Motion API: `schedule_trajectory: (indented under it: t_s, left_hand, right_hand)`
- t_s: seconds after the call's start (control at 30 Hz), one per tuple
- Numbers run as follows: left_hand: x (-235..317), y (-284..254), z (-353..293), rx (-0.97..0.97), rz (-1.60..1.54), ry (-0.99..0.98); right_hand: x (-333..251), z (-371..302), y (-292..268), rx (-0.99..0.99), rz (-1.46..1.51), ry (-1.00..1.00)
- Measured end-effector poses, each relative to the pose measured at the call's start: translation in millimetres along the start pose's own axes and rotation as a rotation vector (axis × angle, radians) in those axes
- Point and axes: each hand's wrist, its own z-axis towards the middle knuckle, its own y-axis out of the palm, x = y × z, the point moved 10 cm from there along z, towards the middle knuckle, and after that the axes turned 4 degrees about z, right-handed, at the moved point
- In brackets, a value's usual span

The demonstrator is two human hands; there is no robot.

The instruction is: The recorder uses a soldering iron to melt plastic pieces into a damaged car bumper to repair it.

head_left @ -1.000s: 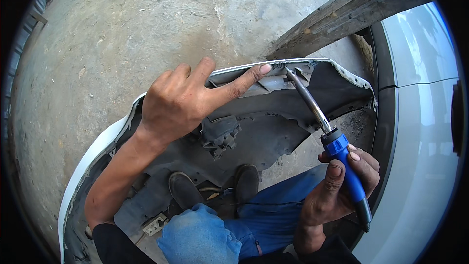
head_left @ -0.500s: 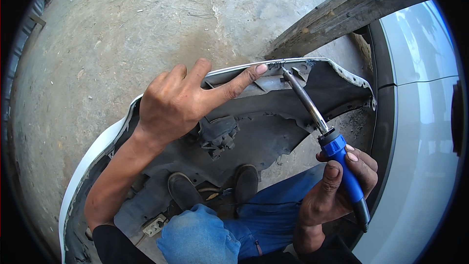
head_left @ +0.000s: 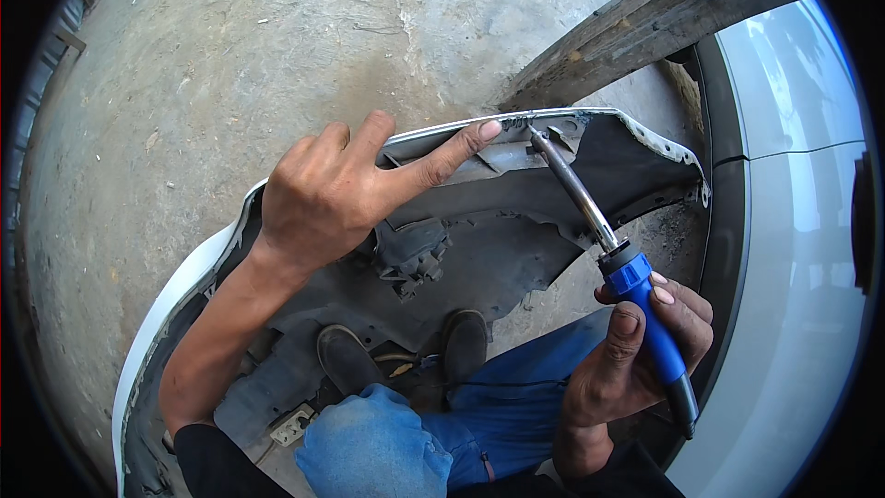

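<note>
My right hand [head_left: 636,350] is wrapped round the blue handle of a soldering iron [head_left: 581,194]. The iron's metal shaft slants up and left, and its tip is at dark, rough marks just inside the upper rim of a car bumper [head_left: 180,290]. The bumper is pale outside, with its dark inner side facing me. Over that same rim lies my left hand [head_left: 323,189], its fingers bent across the edge and their ends hidden. One digit stretches right along the inner face, its nail close to the marks and just left of the iron's tip.
A pale car body [head_left: 802,221] stands close on the right. A wooden beam [head_left: 645,28] slants across the upper right, beyond the bumper. Below are my shoes [head_left: 348,357], a white power socket strip [head_left: 292,425] and a dark cable. Concrete floor [head_left: 277,37] extends beyond the bumper.
The iron's tip has shifted very slightly left along the marks. My left hand has barely moved, and the bumper stays in place.
</note>
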Motion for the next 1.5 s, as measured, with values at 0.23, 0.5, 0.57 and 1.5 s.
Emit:
schedule_trajectory:
  t_s: [0.23, 0.5, 0.57, 1.5]
  left_hand:
    - [-0.6, 0.3, -1.2, -0.007, 0.008, 0.004]
    - [0.4, -1.0, 0.0, 0.000, -0.002, 0.008]
    - [-0.1, -1.5, -0.8, -0.001, 0.004, 0.009]
    - [-0.2, 3.4, -3.9, 0.073, 0.068, 0.011]
  right_hand:
    - [-0.9, -0.1, -0.4, -0.010, -0.006, 0.003]
    - [-6.4, 4.6, 0.0, -0.037, -0.017, -0.001]
    - [-6.7, 4.2, 0.9, -0.039, -0.015, 0.001]
    - [-10.1, 4.0, 0.7, -0.044, -0.035, -0.009]
